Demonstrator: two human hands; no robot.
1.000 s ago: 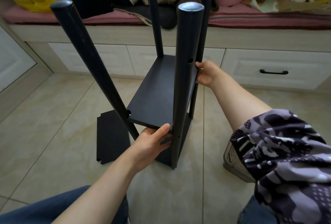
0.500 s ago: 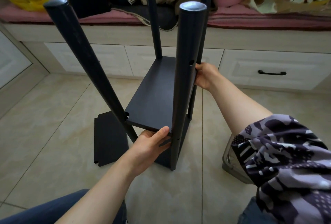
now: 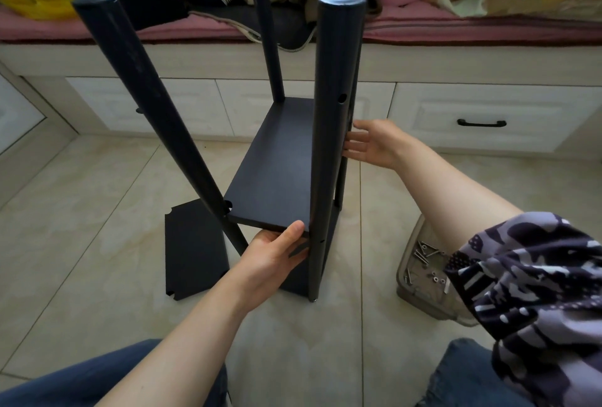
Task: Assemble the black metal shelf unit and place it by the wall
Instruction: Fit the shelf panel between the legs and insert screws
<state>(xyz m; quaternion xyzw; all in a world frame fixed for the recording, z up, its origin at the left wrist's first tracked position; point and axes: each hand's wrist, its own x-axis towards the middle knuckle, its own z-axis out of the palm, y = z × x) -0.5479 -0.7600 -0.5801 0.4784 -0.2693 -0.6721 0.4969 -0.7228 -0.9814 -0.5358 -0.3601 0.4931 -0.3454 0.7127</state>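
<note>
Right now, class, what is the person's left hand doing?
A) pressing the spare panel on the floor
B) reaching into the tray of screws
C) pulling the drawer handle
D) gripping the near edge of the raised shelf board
D: the left hand grips the near edge of the shelf board, thumb on top.

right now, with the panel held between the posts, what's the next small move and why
Probably take the open right hand to the screw tray for a screw: the left hand alone grips the shelf panel at the near post, and no fastener shows.
</note>
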